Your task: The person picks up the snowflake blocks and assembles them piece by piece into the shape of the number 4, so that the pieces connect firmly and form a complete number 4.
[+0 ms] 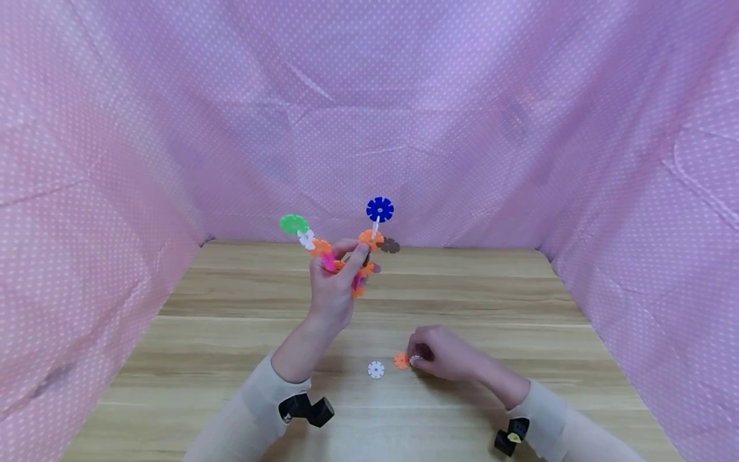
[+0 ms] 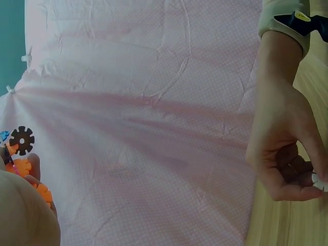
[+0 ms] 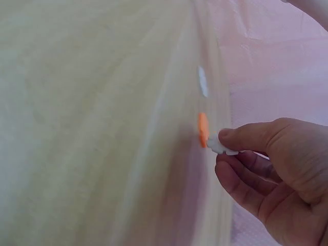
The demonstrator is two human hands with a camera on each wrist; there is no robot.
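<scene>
My left hand [image 1: 335, 292] holds up a branching assembly of notched plastic discs, gripped among the fingers and thumb. A green disc [image 1: 294, 224] tips its left branch; a blue disc [image 1: 380, 209] tops the right one, with a brown disc [image 1: 390, 245] beside it. Orange discs [image 1: 371, 240] and pink pieces make up the middle, partly covered by the fingers. Low over the table, my right hand [image 1: 447, 353] pinches a white disc [image 3: 221, 146] between thumb and fingertips. That disc is at the edge of a loose orange disc [image 1: 401, 360]; whether they touch I cannot tell.
Another white disc [image 1: 376, 369] lies flat on the wooden table [image 1: 242, 346], left of the loose orange one. Pink dotted cloth [image 1: 369, 128] rises behind the table and along both sides. Each wrist carries a small black camera [image 1: 306, 409].
</scene>
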